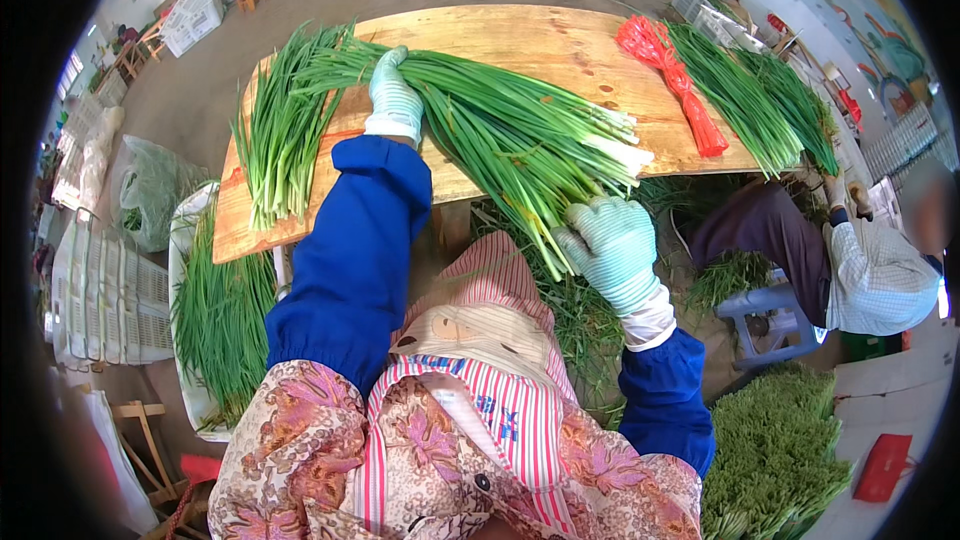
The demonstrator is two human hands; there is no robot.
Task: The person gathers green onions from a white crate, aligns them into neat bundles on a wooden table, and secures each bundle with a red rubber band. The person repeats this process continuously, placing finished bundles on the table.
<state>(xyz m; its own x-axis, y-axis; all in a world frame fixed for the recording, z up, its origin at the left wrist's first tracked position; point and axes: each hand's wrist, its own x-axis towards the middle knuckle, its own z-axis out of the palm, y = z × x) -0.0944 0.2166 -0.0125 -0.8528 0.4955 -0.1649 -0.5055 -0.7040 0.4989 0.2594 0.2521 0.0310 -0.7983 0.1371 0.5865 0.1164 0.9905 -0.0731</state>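
Note:
A large bunch of garlic chives point(517, 120) lies slantwise over the wooden tabletop point(525, 26), its pale stem ends to the right and partly past the front edge. My left hand point(394, 96), in a pale green and white glove, is closed around the leafy end. At the lower stems, my right hand point(613, 251), gloved alike, has curled fingers against the outermost stalks; the fingertips are partly hidden. Another pile of chives point(289, 127) rests on the left of the tabletop. A bundle of red plastic ties point(675, 82) lies to the right, beside more chives point(739, 97).
Left of the table, a white crate point(184, 367) holds upright chives. Loose trimmings point(585, 337) cover the floor below the front edge. A co-worker point(877, 255) sits at the right near a blue plastic stool point(772, 319). Dense chives point(780, 450) stand at lower right.

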